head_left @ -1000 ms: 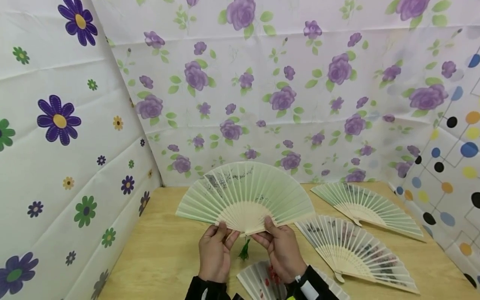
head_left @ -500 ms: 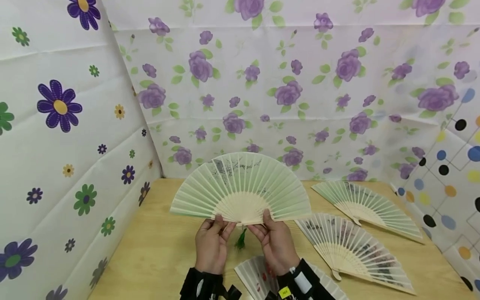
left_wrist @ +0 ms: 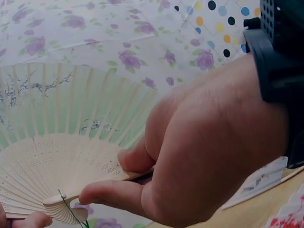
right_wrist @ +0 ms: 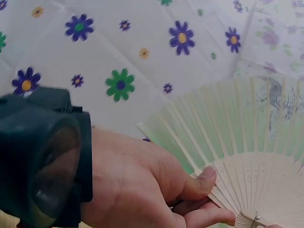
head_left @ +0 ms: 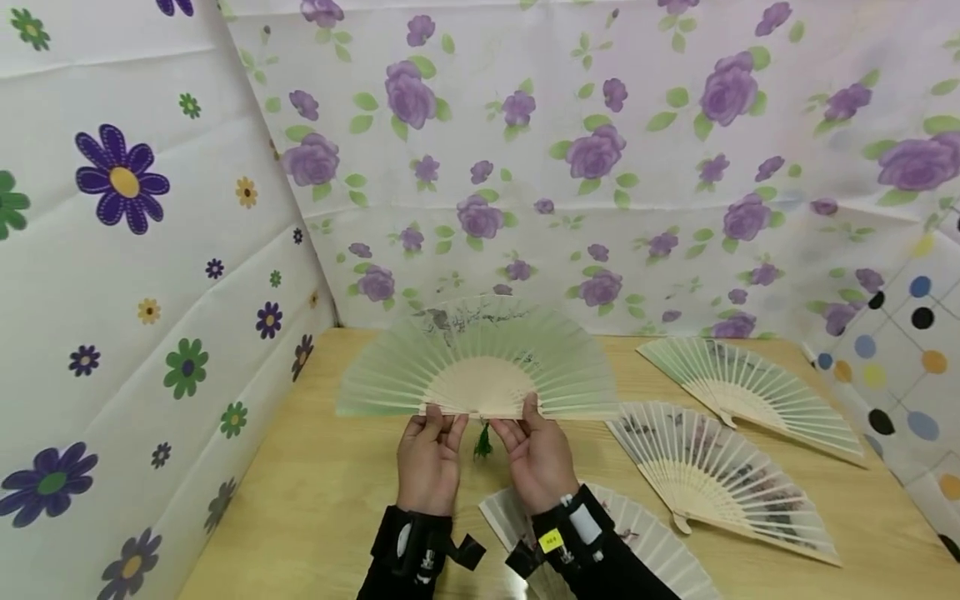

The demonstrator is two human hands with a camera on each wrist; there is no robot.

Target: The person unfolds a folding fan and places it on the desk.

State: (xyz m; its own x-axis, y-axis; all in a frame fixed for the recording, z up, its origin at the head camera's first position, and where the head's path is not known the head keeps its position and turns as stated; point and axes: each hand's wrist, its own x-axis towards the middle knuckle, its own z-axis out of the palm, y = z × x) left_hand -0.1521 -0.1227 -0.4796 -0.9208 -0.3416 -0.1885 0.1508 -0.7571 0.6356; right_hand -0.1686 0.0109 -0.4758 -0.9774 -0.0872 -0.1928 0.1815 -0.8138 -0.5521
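Observation:
A pale green folding fan (head_left: 480, 350) is spread wide and held up over the table, a dark branch drawing on its leaf. My left hand (head_left: 429, 462) pinches its lower left edge, thumb in front. At the lower right edge my right hand (head_left: 542, 457) pinches it the same way. Between the hands a green tassel (head_left: 483, 442) hangs from the pivot. The left wrist view mainly shows the right hand (left_wrist: 204, 142) on the fan's ribs, with left fingertips (left_wrist: 38, 220) at the corner. In the right wrist view the left hand (right_wrist: 137, 175) grips the outer rib.
On the right of the wooden table (head_left: 292, 483) lie a spread green fan (head_left: 757, 392) and a spread white fan (head_left: 720, 475) with dark patterns. Another white fan (head_left: 637, 533) lies partly under my right forearm. Flower-printed cloth (head_left: 510, 150) hangs behind and at the left.
My head view has tilted downward, so the backdrop and table sit higher in the frame. Both hands keep their pinch on the raised fan, and more of the forearms shows.

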